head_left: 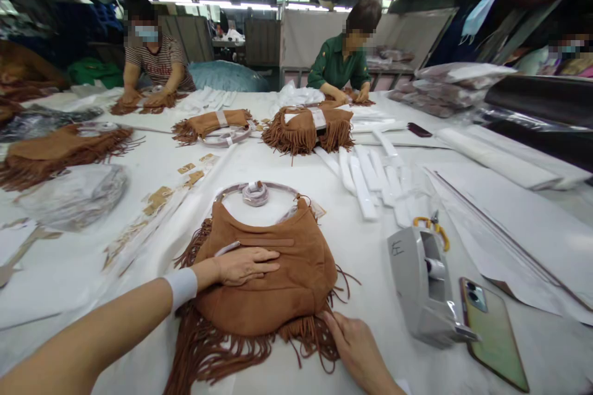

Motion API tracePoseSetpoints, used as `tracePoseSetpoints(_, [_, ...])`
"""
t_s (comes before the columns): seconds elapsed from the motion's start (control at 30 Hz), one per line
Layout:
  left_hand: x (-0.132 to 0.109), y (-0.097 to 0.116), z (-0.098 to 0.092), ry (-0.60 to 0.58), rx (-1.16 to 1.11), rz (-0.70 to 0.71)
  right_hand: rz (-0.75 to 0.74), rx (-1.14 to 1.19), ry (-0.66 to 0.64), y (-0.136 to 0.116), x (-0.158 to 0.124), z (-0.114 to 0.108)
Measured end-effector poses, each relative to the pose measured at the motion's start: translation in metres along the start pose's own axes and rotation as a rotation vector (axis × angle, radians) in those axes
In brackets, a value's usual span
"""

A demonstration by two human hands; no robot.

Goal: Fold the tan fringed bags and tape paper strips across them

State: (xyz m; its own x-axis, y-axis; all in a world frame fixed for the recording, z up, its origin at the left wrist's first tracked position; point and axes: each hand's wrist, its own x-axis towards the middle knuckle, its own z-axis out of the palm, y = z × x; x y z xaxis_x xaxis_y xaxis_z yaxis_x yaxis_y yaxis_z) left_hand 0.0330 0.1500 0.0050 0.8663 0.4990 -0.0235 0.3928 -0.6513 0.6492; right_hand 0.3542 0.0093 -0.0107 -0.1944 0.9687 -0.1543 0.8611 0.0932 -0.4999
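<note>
Left hand (244, 266) lies flat on one brown bag (296, 278); right hand (356, 345) pinches its fringe (315, 334).

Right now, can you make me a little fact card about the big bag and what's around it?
Bag: brown, lying on the white table; this is the bag
Left hand: flat on the bag's front
Right hand: at the fringe, lower right; grip unclear
Right of bag: grey tape dispenser, then a phone
Across the table: a person in green and a person in stripes
</note>
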Motion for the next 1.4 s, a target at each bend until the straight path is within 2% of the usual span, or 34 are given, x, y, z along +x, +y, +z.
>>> tracePoseSetpoints(0.17, [0.001,0.022,-0.013,-0.02,-0.07,-0.102,0.042,-0.257,-0.036,-0.015,0.005,-0.009])
tracePoseSetpoints(0.23, [0.005,0.04,-0.014,-0.054,-0.057,-0.215,0.073,-0.322,-0.047,-0.022,0.007,-0.015])
tracePoseSetpoints(0.33, [0.015,0.069,-0.008,-0.068,0.046,-0.379,0.071,-0.367,-0.041,-0.031,0.009,-0.021])
tracePoseSetpoints(0.43, [0.026,0.091,0.004,-0.032,0.214,-0.392,0.042,-0.384,-0.022,-0.031,0.008,-0.022])
tracePoseSetpoints(0.5, [0.028,0.097,0.01,0.001,0.301,-0.417,0.021,-0.403,-0.008,-0.026,0.007,-0.021])
tracePoseSetpoints(0.67, [0.024,0.091,0.018,0.093,0.371,-0.466,0.0,-0.435,-0.006,-0.012,0.003,-0.028])
tracePoseSetpoints(0.73, [0.024,0.088,0.021,0.119,0.391,-0.471,0.003,-0.393,0.073,-0.014,0.004,-0.041])
tracePoseSetpoints(0.8, [0.026,0.088,0.024,0.127,0.405,-0.469,-0.085,-0.313,0.222,-0.023,0.009,-0.055])
tracePoseSetpoints(0.87, [0.029,0.09,0.025,0.119,0.414,-0.457,-0.27,-0.255,0.3,-0.039,0.019,-0.064])
tracePoseSetpoints(0.93, [0.028,0.094,0.024,0.108,0.43,-0.445,-0.428,-0.275,0.233,-0.055,0.034,-0.066])
tracePoseSetpoints(1.03, [0.015,0.097,0.02,0.101,0.462,-0.453,-0.46,-0.341,0.099,-0.067,0.052,-0.057])
tracePoseSetpoints(1.1, [-0.003,0.095,0.017,0.099,0.485,-0.49,-0.464,-0.336,0.076,-0.063,0.058,-0.05])
tracePoseSetpoints(1.27, [-0.054,0.081,0.019,0.154,0.442,-0.647,-0.554,-0.249,0.078,-0.035,0.066,-0.036])
tracePoseSetpoints(1.4, [-0.066,0.066,0.021,0.19,0.379,-0.652,-0.536,-0.194,0.091,-0.027,0.075,-0.029])
